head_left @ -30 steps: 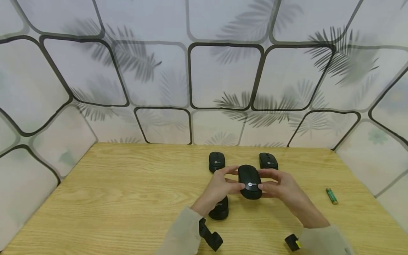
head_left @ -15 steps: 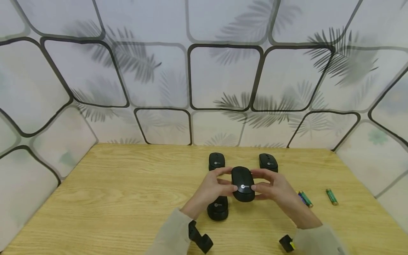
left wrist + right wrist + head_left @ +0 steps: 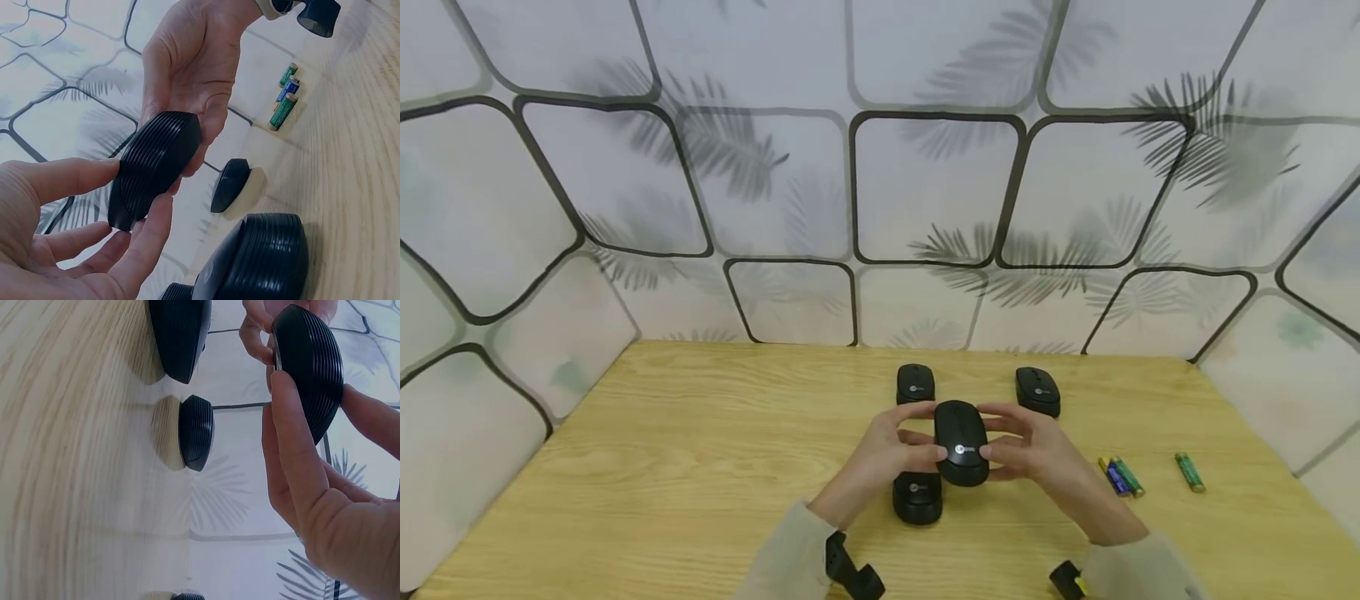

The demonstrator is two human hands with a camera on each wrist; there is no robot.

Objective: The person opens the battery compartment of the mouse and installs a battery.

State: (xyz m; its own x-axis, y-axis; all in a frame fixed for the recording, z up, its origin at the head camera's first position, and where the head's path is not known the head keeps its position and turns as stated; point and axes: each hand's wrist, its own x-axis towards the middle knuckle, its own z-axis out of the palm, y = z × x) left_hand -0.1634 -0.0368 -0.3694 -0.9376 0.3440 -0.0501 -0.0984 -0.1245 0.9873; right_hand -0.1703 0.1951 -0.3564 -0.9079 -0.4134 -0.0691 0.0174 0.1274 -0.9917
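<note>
A black computer mouse (image 3: 961,437) with a small white logo is held up over the table between both hands. My left hand (image 3: 895,454) pinches its left side with thumb and fingers, and my right hand (image 3: 1030,446) pinches its right side the same way. In the left wrist view the ribbed flank of the held mouse (image 3: 156,165) shows. From the right wrist view, fingers lie along the underside of the mouse (image 3: 309,369). Another black mouse (image 3: 917,500) sits on the table just below and left of the held one.
Two more black mice stand farther back, one mouse (image 3: 915,383) behind my left hand and one mouse (image 3: 1037,390) behind my right. Several small batteries lie at the right, a group with a blue battery (image 3: 1117,478) and a lone green battery (image 3: 1190,472). A patterned backdrop (image 3: 925,183) rises behind the table (image 3: 700,467).
Both hands have shifted left and slightly toward me with the mouse between them. The grouped batteries, earlier hidden by the right arm, now show. The view has tilted slightly.
</note>
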